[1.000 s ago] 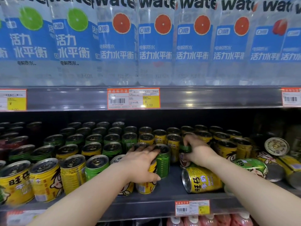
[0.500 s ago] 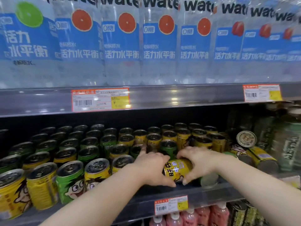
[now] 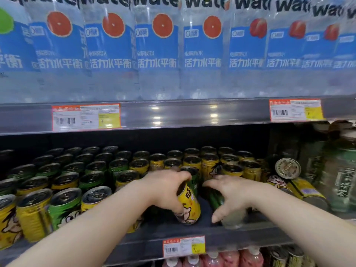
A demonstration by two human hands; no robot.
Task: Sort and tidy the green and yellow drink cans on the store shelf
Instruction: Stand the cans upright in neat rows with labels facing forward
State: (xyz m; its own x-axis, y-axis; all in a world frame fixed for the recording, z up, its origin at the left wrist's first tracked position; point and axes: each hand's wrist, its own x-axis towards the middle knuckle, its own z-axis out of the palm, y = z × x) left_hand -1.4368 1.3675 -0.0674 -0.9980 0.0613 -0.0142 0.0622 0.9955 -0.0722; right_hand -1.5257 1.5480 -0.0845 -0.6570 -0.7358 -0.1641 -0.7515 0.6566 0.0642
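Green and yellow drink cans stand in rows on the middle shelf (image 3: 173,231). My left hand (image 3: 163,191) grips a yellow can (image 3: 189,206) that stands nearly upright, tilted a little, near the shelf's front. My right hand (image 3: 231,197) closes over a green can (image 3: 216,199) lying on its side just right of it. Behind them stands an upright green can (image 3: 193,178). Further right, yellow cans (image 3: 300,187) lie tipped over, one showing its round end (image 3: 288,168).
Large water bottles (image 3: 158,54) fill the shelf above, whose edge carries price tags (image 3: 85,117). Dark green bottles (image 3: 344,176) stand at the right. Pink bottles (image 3: 212,260) show on the shelf below. Mixed green and yellow cans (image 3: 63,205) crowd the left front.
The yellow can, held on its side between both hands, is now nearly upright in my left hand. My right hand has shifted onto a lying green can. The view moved rightward.
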